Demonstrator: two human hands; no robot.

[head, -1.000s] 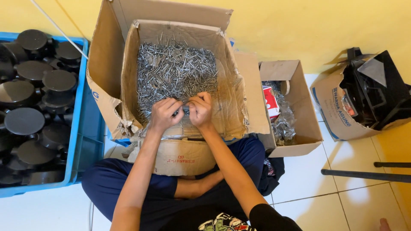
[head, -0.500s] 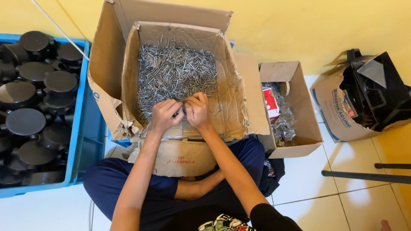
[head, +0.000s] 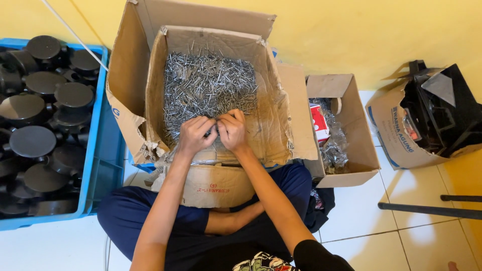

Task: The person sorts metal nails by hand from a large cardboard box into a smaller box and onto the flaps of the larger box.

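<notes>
A large open cardboard box [head: 273, 125] lined with clear plastic stands in front of me, holding a heap of small silver metal pins [head: 206, 90]. My left hand [head: 195, 135] and my right hand [head: 232, 130] meet at the near edge of the heap, fingers curled and pinched together on a few of the pins. Both forearms reach forward over my crossed legs in dark blue trousers.
A blue plastic crate [head: 103, 170] with several round black parts sits on the left. A smaller cardboard box [head: 359, 145] with plastic bags and a red packet is on the right. Farther right, a torn paper sack [head: 391, 130] holds black parts. A yellow wall is behind, and a dark bar [head: 432, 211] lies on white floor tiles.
My hands stay at the near edge of the pins; the fingers have shifted slightly as they work the pins. Nothing else has moved.
</notes>
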